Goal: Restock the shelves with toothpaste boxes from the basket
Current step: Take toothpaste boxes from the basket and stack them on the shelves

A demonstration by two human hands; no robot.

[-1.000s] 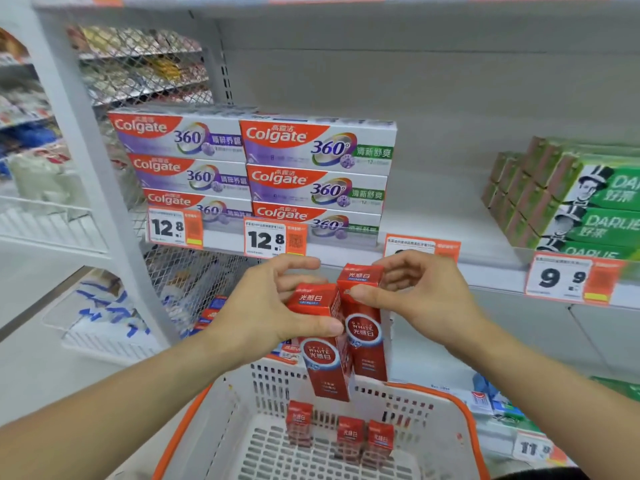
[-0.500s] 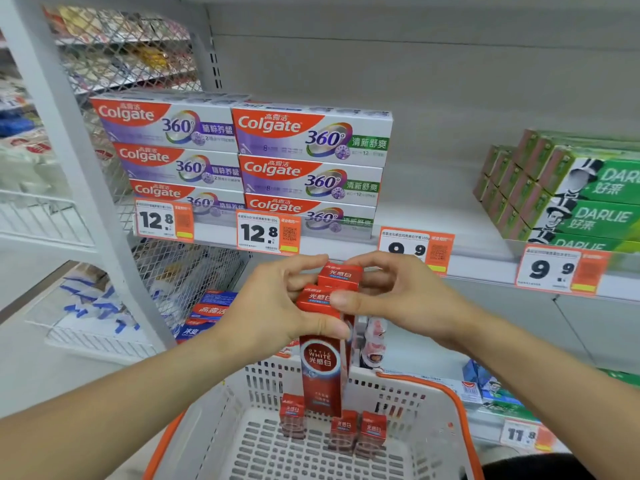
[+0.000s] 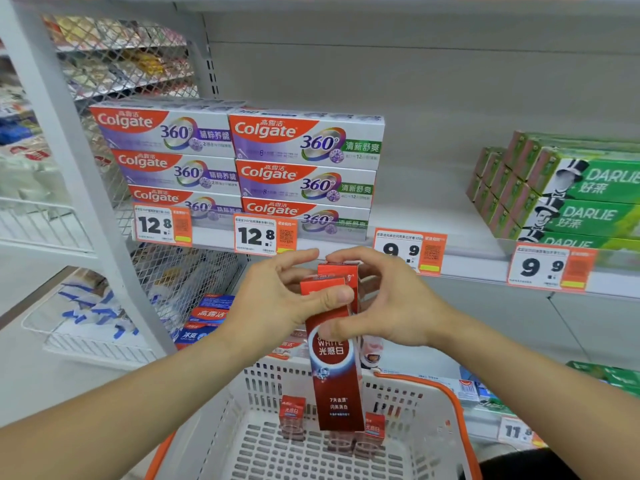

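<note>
Head view: both hands hold two red toothpaste boxes upright, pressed together front to back, above the basket. Left hand clamped on the front box near its top, thumb across the face. Right hand clamped on the pair from the right, fingers over the rear box's top end, thumb on the front box. Lower ends of the boxes hang inside the basket rim. More red boxes stand on end against the basket's far wall. Shelf behind: Colgate stacks at left, green Darlie boxes at right, bare gap between them above a 9.9 price tag.
</note>
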